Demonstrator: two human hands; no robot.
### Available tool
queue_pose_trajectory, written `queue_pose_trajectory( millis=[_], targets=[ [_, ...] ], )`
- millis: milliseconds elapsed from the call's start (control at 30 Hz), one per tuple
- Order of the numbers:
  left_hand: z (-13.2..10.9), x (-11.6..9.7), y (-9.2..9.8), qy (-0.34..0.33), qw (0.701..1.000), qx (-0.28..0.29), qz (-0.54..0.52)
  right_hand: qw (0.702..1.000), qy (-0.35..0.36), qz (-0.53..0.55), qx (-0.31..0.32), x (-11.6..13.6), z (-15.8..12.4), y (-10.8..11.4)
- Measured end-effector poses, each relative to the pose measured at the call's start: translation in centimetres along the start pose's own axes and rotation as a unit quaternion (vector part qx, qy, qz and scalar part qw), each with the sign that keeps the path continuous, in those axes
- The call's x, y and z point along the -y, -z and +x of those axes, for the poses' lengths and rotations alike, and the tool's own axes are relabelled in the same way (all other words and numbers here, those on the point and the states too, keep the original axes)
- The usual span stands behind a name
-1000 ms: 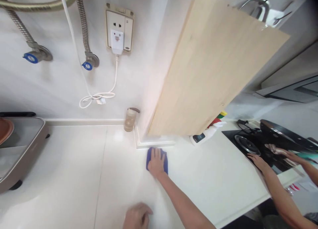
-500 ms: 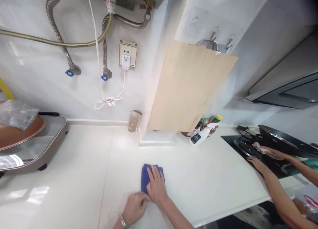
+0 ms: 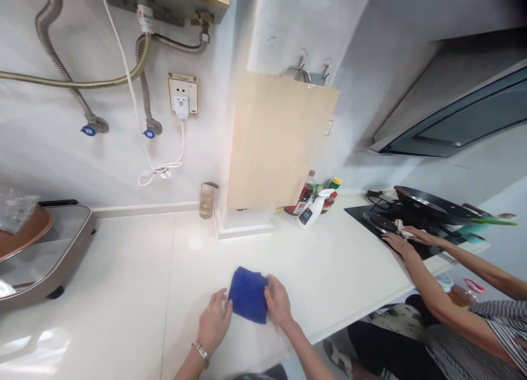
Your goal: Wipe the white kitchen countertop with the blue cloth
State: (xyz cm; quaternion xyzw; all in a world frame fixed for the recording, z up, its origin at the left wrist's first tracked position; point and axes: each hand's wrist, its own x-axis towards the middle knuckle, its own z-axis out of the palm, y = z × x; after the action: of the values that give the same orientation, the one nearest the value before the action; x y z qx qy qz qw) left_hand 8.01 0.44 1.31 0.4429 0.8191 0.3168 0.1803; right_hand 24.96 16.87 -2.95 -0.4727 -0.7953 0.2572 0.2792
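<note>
A folded blue cloth (image 3: 248,295) lies flat on the white countertop in front of me. At its left edge is my left hand (image 3: 213,320), its fingers apart and slightly bent, the thumb tip at the cloth's side. My right hand (image 3: 279,301) has curled fingers on the cloth's right edge and grips it there. A metal watch or bracelet (image 3: 201,353) circles my left wrist.
Left stands an appliance (image 3: 74,259) with a copper-coloured pan (image 3: 35,234). A tumbler (image 3: 206,200) is by the pillar; a white spray bottle (image 3: 310,212) and other bottles stand beyond. Rightward, a co-worker's hands (image 3: 405,240) wipe a black hob (image 3: 432,251).
My right hand has lifted off the cloth's top and shifted to its right edge. My left hand has moved to the left edge and its fingers have spread. The view has swung right.
</note>
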Motion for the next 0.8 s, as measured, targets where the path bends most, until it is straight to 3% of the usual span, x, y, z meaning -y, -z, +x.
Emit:
queue_pose_trajectory(
  millis=[133,267,500,567,700,800],
  targets=[
    [1.0,-1.3,-0.3,0.012,0.996,0.045,0.081,0.999,-0.015,0.029,-0.020,0.6,0.7,-0.8],
    [2.7,-1.0,0.1,0.004,0.997,0.064,0.050,0.997,-0.026,0.072,-0.023,0.9,1.1,-1.0],
    [6.6,1.1,3.3,-0.036,0.999,-0.001,0.007,0.986,-0.030,0.163,0.002,0.9,-0.7,-0.9],
    [6.6,1.7,4.0,-0.064,0.998,0.006,0.004,0.984,-0.038,0.176,-0.005,0.6,-1.4,-0.8],
    [5.0,3.1,4.3,-0.142,0.987,0.075,0.004,0.981,-0.039,0.190,-0.010,0.5,-2.2,-0.7],
    [4.1,4.0,3.8,-0.203,0.976,0.065,0.036,0.982,-0.010,0.189,-0.007,1.0,-2.4,-0.8]
  ],
)
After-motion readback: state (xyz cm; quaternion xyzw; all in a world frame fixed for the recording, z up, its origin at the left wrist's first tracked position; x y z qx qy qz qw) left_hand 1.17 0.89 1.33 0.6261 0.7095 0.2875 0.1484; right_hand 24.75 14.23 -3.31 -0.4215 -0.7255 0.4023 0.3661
